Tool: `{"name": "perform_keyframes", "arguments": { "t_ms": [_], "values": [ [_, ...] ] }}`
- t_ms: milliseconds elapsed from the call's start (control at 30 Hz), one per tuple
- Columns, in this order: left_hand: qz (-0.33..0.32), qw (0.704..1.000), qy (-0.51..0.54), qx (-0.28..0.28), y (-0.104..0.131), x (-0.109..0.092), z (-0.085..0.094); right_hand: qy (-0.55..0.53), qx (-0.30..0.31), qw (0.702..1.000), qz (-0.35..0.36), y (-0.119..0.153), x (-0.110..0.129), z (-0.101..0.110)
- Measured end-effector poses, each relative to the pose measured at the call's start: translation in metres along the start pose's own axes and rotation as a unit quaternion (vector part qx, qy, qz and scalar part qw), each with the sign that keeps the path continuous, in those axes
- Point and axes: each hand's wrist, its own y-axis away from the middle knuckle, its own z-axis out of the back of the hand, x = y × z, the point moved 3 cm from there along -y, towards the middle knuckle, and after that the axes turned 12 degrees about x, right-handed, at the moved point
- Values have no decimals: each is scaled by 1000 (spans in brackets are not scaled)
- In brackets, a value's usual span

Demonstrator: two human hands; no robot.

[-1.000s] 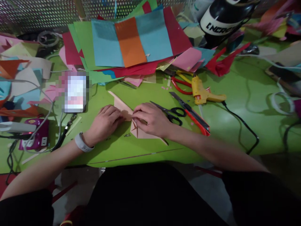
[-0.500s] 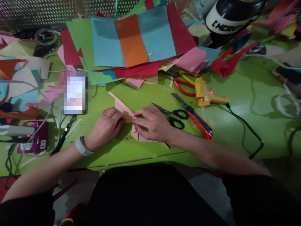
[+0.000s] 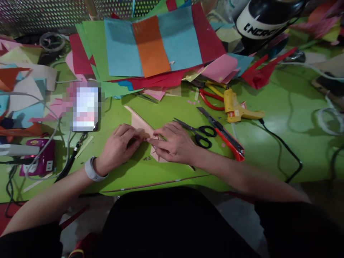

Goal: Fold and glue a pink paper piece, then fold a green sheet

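Peach paper [image 3: 141, 125], partly folded, mid-scene on the green counter [image 3: 172, 105]! Left hand [image 3: 119, 145], fingers pinching its near-left edge; right hand [image 3: 173, 141], fingers gripping close beside. Scissors [image 3: 197, 129] just right. Looks like creasing; next calls for fine, even pressure.

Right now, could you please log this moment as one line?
left hand: on peach paper | right hand: on same paper | scissors: beside right hand, unheld | utility knife: on green table
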Motion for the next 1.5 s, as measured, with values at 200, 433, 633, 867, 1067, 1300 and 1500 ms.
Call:
{"name": "perform_keyframes", "arguments": {
  "t_ms": [200,433,633,867,1067,1300,1500],
  "values": [
    [27,999,-20,1,1,2,2,-8,25,1000,-9,-1,-3,-1],
    [32,997,-65,-1,0,2,-2,-16,10,1000,-11,-2,-2,-1],
    [41,996,-77,7,-1,-1,-2,21,-15,1000,2,-2,0,-1],
    [59,996,-59,15,-2,6,-3,44,3,999,-3,-1,1,-3],
    [64,995,-73,23,-5,6,-3,49,2,999,3,-1,2,-4],
    [98,991,-76,54,-8,1,-2,-88,2,993,-78,-1,-9,2],
    [90,992,-77,41,-7,3,-4,-248,84,923,-283,-14,-24,4]
  ]
}}
